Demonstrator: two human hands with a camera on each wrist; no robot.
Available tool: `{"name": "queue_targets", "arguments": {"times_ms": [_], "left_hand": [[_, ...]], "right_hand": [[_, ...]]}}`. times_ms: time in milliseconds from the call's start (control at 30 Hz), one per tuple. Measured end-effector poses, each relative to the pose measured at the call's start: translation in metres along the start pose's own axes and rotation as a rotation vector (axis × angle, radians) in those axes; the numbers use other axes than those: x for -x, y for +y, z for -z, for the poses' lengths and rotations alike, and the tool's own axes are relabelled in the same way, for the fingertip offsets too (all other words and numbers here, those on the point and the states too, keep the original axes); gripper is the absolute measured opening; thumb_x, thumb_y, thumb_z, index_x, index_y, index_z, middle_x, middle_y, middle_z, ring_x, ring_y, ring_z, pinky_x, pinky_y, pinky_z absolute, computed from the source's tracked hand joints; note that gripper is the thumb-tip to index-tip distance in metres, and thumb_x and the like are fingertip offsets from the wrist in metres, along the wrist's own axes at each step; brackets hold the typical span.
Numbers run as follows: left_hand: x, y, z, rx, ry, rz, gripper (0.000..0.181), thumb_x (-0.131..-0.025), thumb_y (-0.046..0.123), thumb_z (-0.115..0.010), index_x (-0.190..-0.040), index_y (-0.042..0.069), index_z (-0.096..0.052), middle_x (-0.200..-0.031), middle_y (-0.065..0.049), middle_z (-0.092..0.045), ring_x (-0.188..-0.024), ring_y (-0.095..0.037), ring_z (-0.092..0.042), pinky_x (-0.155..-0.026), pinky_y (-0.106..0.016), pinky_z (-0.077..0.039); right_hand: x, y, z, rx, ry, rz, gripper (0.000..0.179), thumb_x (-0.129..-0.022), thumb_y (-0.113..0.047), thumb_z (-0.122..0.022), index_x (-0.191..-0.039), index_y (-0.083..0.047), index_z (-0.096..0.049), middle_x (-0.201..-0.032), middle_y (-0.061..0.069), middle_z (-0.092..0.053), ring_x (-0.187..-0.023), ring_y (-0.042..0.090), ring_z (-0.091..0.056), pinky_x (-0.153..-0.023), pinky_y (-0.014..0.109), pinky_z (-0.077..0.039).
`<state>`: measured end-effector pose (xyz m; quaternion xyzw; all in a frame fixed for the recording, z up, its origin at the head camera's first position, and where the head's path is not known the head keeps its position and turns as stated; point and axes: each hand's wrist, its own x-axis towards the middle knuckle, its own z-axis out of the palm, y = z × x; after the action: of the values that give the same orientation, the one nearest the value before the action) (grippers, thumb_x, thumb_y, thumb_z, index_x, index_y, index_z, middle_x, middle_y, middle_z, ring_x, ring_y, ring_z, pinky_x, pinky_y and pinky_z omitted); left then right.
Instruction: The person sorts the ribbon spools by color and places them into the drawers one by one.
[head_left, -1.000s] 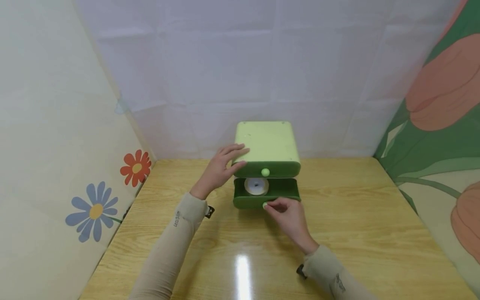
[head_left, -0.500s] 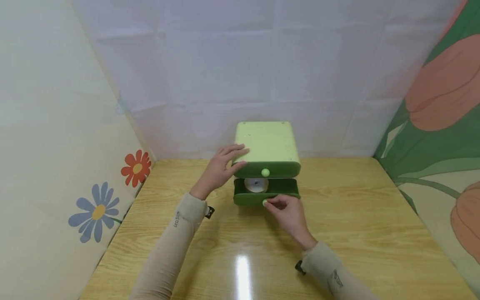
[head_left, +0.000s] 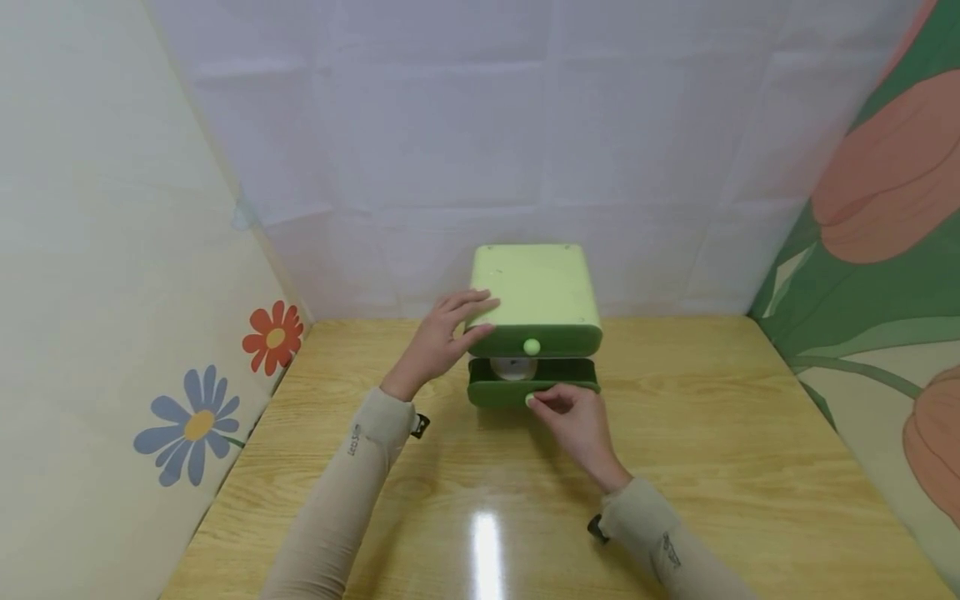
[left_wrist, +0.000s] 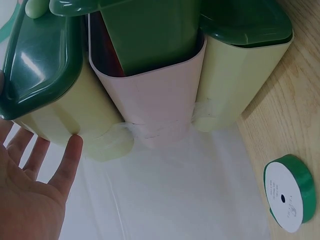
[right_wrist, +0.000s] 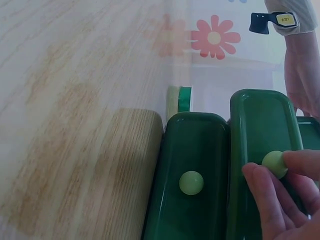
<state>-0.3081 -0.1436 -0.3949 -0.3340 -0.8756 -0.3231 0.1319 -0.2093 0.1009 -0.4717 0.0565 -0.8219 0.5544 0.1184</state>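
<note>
A small drawer cabinet [head_left: 534, 279] with a light green top stands against the back wall. My left hand [head_left: 437, 335] rests on its top left corner, fingers spread along the side. With thumb and fingertips, my right hand [head_left: 581, 425] pinches the pale green knob [right_wrist: 274, 163] of the middle drawer [head_left: 491, 395]. That dark green drawer is partly pulled out of its pink casing [left_wrist: 150, 102]. A round, white-faced roll [head_left: 513, 369] lies inside on the left, half hidden by the drawer front. The top and bottom drawers are closed.
A roll of green ribbon [left_wrist: 287, 195] stands on the wood-grain table [head_left: 712, 433] beside the cabinet; it is hidden in the head view. A white cloth [head_left: 450, 133] hangs behind, with flower-printed panels [head_left: 82, 250] at the sides.
My right hand has pushed the middle drawer further in, away from me, and its front covers more of the roll. My left hand has stayed on the cabinet.
</note>
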Motion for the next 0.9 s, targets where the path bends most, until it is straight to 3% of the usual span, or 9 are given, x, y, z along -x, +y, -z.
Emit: {"name": "queue_targets", "arguments": {"times_ms": [900], "left_hand": [[0.001, -0.001, -0.002, 0.01, 0.0, 0.007, 0.047, -0.106, 0.038, -0.06, -0.151, 0.026, -0.056, -0.161, 0.0, -0.047, -0.15, -0.025, -0.037, -0.123, -0.054, -0.033]], "right_hand": [[-0.017, 0.004, -0.005, 0.001, 0.032, 0.04, 0.005, -0.089, -0.014, -0.083, -0.091, -0.01, -0.082, -0.091, 0.005, -0.08, -0.077, 0.015, -0.074, -0.072, 0.025, -0.061]]}}
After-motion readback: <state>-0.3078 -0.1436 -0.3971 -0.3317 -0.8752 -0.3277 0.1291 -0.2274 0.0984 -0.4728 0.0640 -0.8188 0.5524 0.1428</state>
